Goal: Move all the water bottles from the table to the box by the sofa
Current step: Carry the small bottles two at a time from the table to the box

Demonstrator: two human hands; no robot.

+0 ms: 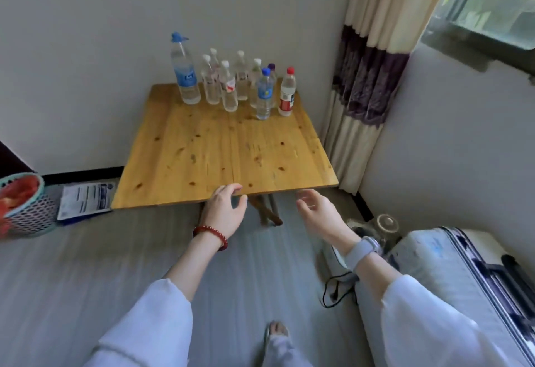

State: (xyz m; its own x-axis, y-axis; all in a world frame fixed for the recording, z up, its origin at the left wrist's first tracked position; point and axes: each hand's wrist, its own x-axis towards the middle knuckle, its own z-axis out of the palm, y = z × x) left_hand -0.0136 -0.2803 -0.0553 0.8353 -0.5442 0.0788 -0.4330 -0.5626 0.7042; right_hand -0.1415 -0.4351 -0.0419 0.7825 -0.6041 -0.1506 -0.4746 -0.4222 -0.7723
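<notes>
Both hands reach toward the wooden bench (223, 146), and neither holds anything. The left hand (225, 213) hangs at the bench's near edge, its fingers (231, 188) spread and loosely bent, the tips at or just over the rim; whether they touch the wood cannot be told. The right hand (318, 210) is beside it, short of the near right corner, fingers (304, 197) relaxed and apart, palm turned inward.

The bottles (231, 83) stand upright in a cluster at the far side of the bench, well beyond both sets of fingers and close to the wall. Farthest left is the tall bottle (185, 71) with a blue spout cap; nearest the fingers are a blue-capped bottle (265, 94) and, just right of it, a red-capped bottle (287, 93).

Left of the left fingers, on the floor, a mesh basket (26, 207) sits by a paper (85, 200). A suitcase (451, 285) lies right of the right wrist.
</notes>
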